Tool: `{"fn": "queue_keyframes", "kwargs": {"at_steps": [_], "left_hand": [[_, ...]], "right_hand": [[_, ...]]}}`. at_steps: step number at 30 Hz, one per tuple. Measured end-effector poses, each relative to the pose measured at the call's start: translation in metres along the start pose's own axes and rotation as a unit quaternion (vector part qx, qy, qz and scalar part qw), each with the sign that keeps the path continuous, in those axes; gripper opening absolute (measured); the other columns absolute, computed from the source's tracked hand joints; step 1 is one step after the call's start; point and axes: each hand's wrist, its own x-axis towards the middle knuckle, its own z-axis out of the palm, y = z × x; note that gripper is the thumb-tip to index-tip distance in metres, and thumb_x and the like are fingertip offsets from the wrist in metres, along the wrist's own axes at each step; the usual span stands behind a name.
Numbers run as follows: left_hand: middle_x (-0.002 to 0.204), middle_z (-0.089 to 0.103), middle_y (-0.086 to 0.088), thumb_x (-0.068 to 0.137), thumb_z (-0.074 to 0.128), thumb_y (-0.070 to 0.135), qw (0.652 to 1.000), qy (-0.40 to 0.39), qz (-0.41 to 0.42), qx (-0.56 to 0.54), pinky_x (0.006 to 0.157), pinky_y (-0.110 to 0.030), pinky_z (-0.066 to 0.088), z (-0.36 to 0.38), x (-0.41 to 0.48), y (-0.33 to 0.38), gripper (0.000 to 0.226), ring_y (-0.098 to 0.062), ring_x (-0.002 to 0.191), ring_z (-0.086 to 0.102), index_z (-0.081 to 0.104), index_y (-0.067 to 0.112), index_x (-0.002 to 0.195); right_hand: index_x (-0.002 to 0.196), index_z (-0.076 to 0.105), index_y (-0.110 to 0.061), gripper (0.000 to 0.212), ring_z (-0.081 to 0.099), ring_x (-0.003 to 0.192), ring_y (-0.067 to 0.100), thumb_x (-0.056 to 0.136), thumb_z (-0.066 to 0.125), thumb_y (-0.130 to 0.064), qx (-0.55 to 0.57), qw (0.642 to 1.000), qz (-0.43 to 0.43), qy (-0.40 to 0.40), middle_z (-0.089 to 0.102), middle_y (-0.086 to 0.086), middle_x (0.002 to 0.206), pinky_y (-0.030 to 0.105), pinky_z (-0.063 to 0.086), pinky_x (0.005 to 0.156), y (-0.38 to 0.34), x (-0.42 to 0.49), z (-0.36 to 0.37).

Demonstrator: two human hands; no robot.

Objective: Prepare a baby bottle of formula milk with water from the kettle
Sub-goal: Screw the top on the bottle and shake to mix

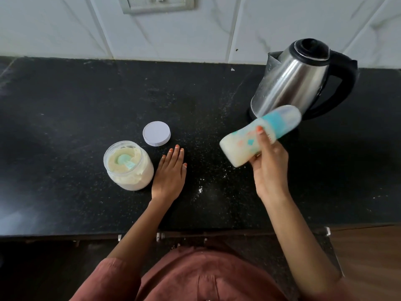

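My right hand (268, 161) grips a baby bottle (243, 144) filled with pale milk, tilted with its capped teal top pointing up and right, lifted above the counter and slightly blurred. Just behind it stands a steel kettle (299, 77) with a black handle and lid. My left hand (170, 172) rests flat, fingers straight, on the black counter (65, 118). Beside it on the left is an open jar of formula powder (128, 168) with a teal scoop (125, 161) lying in the powder. The jar's white lid (156, 133) lies on the counter behind my left hand.
Spilled powder specks (200, 189) dot the counter between my hands. A white tiled wall with a socket plate (158, 4) rises behind. The counter's front edge and cabinet handles (159, 236) lie near my body.
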Motion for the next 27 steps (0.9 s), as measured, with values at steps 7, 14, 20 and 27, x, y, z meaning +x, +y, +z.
{"fn": "queue_keyframes", "kwargs": {"at_steps": [7, 14, 20, 27], "left_hand": [[0.157, 0.002, 0.0, 0.101, 0.02, 0.026, 1.0, -0.001, -0.001, -0.004, 0.115, -0.028, -0.004, -0.001, -0.001, -0.001, 0.05, -0.014, 0.144, -0.001, 0.007, 0.013, 0.147], [0.157, 0.0, 0.001, 0.101, 0.02, 0.027, 1.0, -0.009, -0.002, -0.01, 0.115, -0.028, -0.005, -0.001, 0.0, -0.002, 0.05, -0.012, 0.144, -0.003, 0.006, 0.015, 0.147], [0.157, 0.002, 0.0, 0.101, 0.02, 0.027, 1.0, 0.001, 0.001, -0.004, 0.116, -0.028, -0.003, 0.0, 0.0, -0.001, 0.05, -0.013, 0.144, -0.001, 0.007, 0.014, 0.147], [0.157, 0.002, 0.0, 0.101, 0.021, 0.026, 1.0, 0.001, 0.0, -0.006, 0.115, -0.028, -0.004, -0.001, -0.001, 0.0, 0.05, -0.014, 0.144, -0.001, 0.008, 0.014, 0.147]], "right_hand": [[0.089, 0.065, -0.02, 0.031, 0.068, 0.083, 0.007, 0.059, 0.067, -0.029, -0.065, 0.996, 0.027, -0.056, 0.071, -0.006, 0.085, 0.029, 0.056, 0.073, 0.003, -0.005, -0.003], [0.09, 0.066, -0.02, 0.037, 0.068, 0.085, 0.011, 0.055, 0.07, -0.029, -0.186, 0.971, 0.052, -0.142, 0.072, -0.005, 0.084, 0.03, 0.055, 0.077, 0.008, -0.015, -0.004], [0.093, 0.061, -0.022, 0.015, 0.067, 0.085, 0.006, 0.079, 0.063, -0.025, 0.032, 0.999, 0.009, 0.042, 0.068, -0.004, 0.094, 0.025, 0.056, 0.07, -0.008, 0.012, -0.004], [0.089, 0.066, -0.02, 0.034, 0.067, 0.086, 0.011, 0.057, 0.069, -0.03, -0.14, 0.983, 0.063, -0.097, 0.072, -0.004, 0.085, 0.029, 0.056, 0.075, 0.008, -0.006, -0.009]]}}
